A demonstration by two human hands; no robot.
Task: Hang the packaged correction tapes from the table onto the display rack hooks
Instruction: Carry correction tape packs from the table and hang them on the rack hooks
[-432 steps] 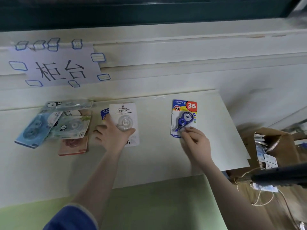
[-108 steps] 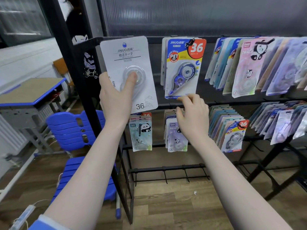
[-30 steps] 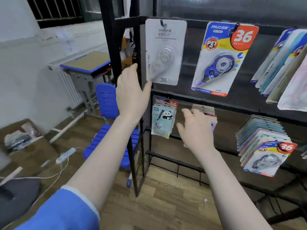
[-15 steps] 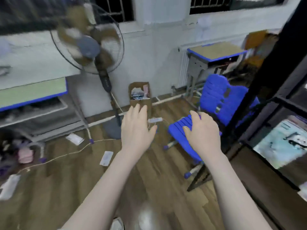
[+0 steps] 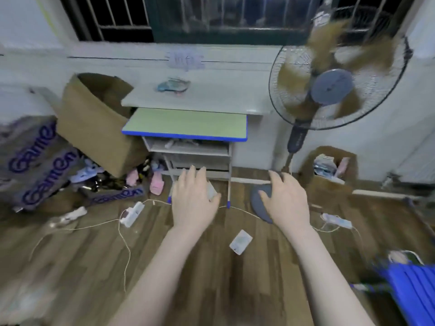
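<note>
A small pile of packaged correction tapes [image 5: 173, 86] lies on the pale table top [image 5: 211, 100] against the far wall, well ahead of me. My left hand [image 5: 194, 201] and my right hand [image 5: 286, 200] are held out in front of me over the wooden floor, fingers relaxed, both holding nothing. The display rack is out of view.
A green desk with a blue edge [image 5: 186, 124] stands in front of the table. A standing fan [image 5: 332, 85] is at the right, cardboard boxes [image 5: 94, 123] at the left. Cables, a power strip [image 5: 131, 214] and a loose packet [image 5: 240, 241] lie on the floor. A blue chair [image 5: 412, 290] sits at the lower right.
My view has swung away from the rack, where both packets were left hanging, round to the table. Both hands are empty and have stayed stretched out in front.
</note>
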